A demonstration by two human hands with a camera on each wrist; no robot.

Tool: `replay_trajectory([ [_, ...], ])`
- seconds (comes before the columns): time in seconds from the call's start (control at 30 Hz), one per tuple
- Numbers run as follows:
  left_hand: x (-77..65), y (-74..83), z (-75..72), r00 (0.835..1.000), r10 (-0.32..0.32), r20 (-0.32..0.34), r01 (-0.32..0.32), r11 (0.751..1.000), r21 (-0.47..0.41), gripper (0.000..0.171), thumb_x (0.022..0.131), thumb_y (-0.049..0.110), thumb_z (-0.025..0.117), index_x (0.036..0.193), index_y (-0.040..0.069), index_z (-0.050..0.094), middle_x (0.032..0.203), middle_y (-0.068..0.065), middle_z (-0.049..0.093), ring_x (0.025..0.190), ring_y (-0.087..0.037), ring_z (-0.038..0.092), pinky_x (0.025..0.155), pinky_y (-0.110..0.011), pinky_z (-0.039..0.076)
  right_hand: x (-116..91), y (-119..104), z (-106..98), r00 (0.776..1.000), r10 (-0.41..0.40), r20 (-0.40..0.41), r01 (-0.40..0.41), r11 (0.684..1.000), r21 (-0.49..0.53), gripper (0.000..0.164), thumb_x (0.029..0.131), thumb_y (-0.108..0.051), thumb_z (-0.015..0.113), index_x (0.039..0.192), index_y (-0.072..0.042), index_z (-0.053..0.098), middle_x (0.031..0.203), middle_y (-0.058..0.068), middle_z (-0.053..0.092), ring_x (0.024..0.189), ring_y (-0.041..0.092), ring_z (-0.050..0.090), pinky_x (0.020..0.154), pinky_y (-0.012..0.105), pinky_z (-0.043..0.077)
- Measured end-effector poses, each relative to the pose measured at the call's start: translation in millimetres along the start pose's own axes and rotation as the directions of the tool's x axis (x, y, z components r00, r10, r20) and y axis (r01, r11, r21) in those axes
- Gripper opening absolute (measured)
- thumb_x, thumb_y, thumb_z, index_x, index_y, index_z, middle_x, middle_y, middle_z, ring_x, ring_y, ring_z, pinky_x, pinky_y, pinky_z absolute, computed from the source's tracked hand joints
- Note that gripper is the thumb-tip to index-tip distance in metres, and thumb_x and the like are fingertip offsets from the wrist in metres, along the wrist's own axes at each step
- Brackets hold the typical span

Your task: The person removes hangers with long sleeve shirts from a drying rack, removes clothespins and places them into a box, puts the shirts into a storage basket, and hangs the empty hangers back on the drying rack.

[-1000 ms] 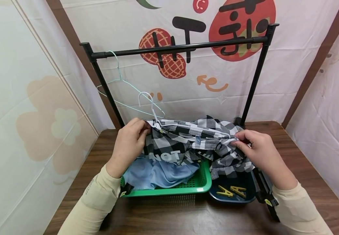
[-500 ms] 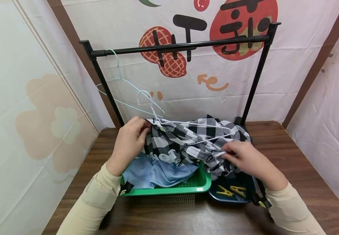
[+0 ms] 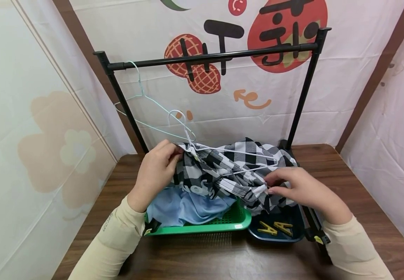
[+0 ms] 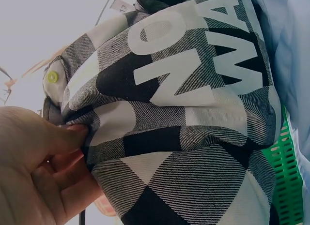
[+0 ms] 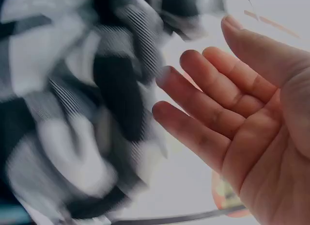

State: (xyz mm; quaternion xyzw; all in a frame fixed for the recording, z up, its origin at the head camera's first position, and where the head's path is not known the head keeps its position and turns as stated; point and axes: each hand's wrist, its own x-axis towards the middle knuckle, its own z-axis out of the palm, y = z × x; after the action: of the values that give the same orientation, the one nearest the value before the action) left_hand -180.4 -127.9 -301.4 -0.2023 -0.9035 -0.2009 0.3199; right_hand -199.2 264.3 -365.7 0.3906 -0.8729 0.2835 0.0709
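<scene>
My left hand (image 3: 156, 167) pinches a black-and-white checked shirt (image 3: 196, 175) near its collar, close to the neck of a white hanger (image 3: 237, 151). The thumb and fingertips grip the cloth in the left wrist view, where white letters and a yellow-green button (image 4: 53, 77) show. The hanger's right arm lies bare over the shirt, its hook standing up. My right hand (image 3: 300, 186) is beside the bunched collar. In the right wrist view, its fingers (image 5: 213, 89) are spread and relaxed, apart from the blurred cloth.
A green basket (image 3: 202, 228) with blue cloth (image 3: 191, 210) stands under the shirt. Right of it, a dark blue tray (image 3: 275, 238) contains yellow clothespins (image 3: 267, 228). Behind rises a black rack (image 3: 212, 57), with a pale green hanger (image 3: 156, 102) on its left end.
The shirt's right collar side has come down off the hanger's right arm, drawn left and toward me by my right hand, which has now let go. My left hand keeps its hold.
</scene>
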Motion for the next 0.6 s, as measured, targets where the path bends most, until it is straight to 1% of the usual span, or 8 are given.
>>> replay_trajectory([
  [0.1,0.0,1.6,0.5,1.000,0.013,0.001,-0.013,1.000,-0.001,0.004,0.091,0.013,0.066,0.089,0.011,0.069,0.086,0.003,0.057,0.068,-0.011,0.053,0.060,-0.028,0.045,-6.8,1.4,-15.2,0.997,0.007,-0.073,-0.008,1.000,-0.009,0.027,0.083,-0.024,0.076,0.109,-0.024,0.068,0.098,-0.012,0.069,0.086,0.003,0.065,0.073,0.028,0.054],
  [0.17,0.0,2.8,0.8,1.000,0.020,0.000,-0.020,1.000,0.000,0.003,0.091,0.013,0.067,0.088,0.012,0.068,0.085,0.003,0.057,0.067,-0.011,0.053,0.059,-0.028,0.044,-10.7,-0.1,-23.7,0.993,0.029,-0.119,-0.032,0.999,-0.026,0.027,0.083,-0.022,0.076,0.108,-0.024,0.068,0.096,-0.013,0.069,0.084,0.001,0.064,0.073,0.024,0.054],
  [0.23,0.3,4.1,1.6,1.000,0.030,-0.001,-0.030,1.000,-0.001,0.004,0.090,0.012,0.067,0.087,0.012,0.068,0.084,0.003,0.057,0.067,-0.012,0.053,0.059,-0.029,0.044,-13.3,-3.8,-29.9,0.984,0.048,-0.171,-0.056,0.998,-0.042,0.026,0.083,-0.019,0.076,0.108,-0.024,0.068,0.095,-0.014,0.068,0.082,0.000,0.062,0.072,0.020,0.054],
  [0.3,0.8,5.9,2.3,0.999,0.041,0.002,-0.041,0.999,0.001,0.004,0.090,0.011,0.067,0.086,0.013,0.068,0.084,0.003,0.056,0.067,-0.012,0.053,0.060,-0.029,0.045,-14.2,-9.1,-33.4,0.969,0.041,-0.243,-0.061,0.995,-0.075,0.025,0.083,-0.014,0.076,0.106,-0.022,0.069,0.094,-0.014,0.067,0.082,-0.002,0.060,0.071,0.015,0.052],
  [0.4,1.5,8.5,3.9,0.998,0.060,0.004,-0.060,0.998,0.005,0.004,0.090,0.012,0.067,0.087,0.013,0.069,0.083,0.003,0.056,0.067,-0.011,0.053,0.060,-0.028,0.044,-12.9,-18.8,-34.4,0.935,-0.025,-0.354,-0.021,0.992,-0.125,0.028,0.079,-0.008,0.078,0.105,-0.018,0.071,0.094,-0.011,0.067,0.082,-0.003,0.058,0.071,0.007,0.048],
  [0.47,1.7,10.7,4.7,0.998,0.066,0.005,-0.066,0.998,0.011,0.003,0.090,0.014,0.067,0.087,0.014,0.069,0.083,0.004,0.056,0.067,-0.009,0.052,0.059,-0.027,0.044,-10.8,-24.8,-33.0,0.907,-0.096,-0.409,0.031,0.986,-0.164,0.032,0.076,-0.004,0.079,0.105,-0.015,0.071,0.096,-0.008,0.068,0.082,-0.001,0.058,0.070,0.006,0.046],
  [0.53,1.6,12.6,5.8,0.998,0.070,0.006,-0.070,0.997,0.015,0.004,0.090,0.016,0.067,0.087,0.015,0.069,0.083,0.005,0.055,0.066,-0.009,0.051,0.058,-0.026,0.043,-8.5,-29.8,-30.4,0.884,-0.166,-0.437,0.091,0.978,-0.189,0.037,0.073,0.000,0.080,0.108,-0.012,0.071,0.098,-0.004,0.069,0.082,0.002,0.059,0.069,0.008,0.045],
  [0.6,1.2,14.5,6.9,0.997,0.073,0.008,-0.073,0.997,0.022,0.004,0.091,0.016,0.067,0.087,0.016,0.068,0.082,0.005,0.055,0.065,-0.009,0.050,0.057,-0.026,0.043,-6.8,-33.3,-27.0,0.868,-0.216,-0.447,0.125,0.967,-0.224,0.042,0.071,0.002,0.080,0.109,-0.010,0.071,0.100,-0.001,0.069,0.081,0.005,0.060,0.069,0.013,0.045],
])
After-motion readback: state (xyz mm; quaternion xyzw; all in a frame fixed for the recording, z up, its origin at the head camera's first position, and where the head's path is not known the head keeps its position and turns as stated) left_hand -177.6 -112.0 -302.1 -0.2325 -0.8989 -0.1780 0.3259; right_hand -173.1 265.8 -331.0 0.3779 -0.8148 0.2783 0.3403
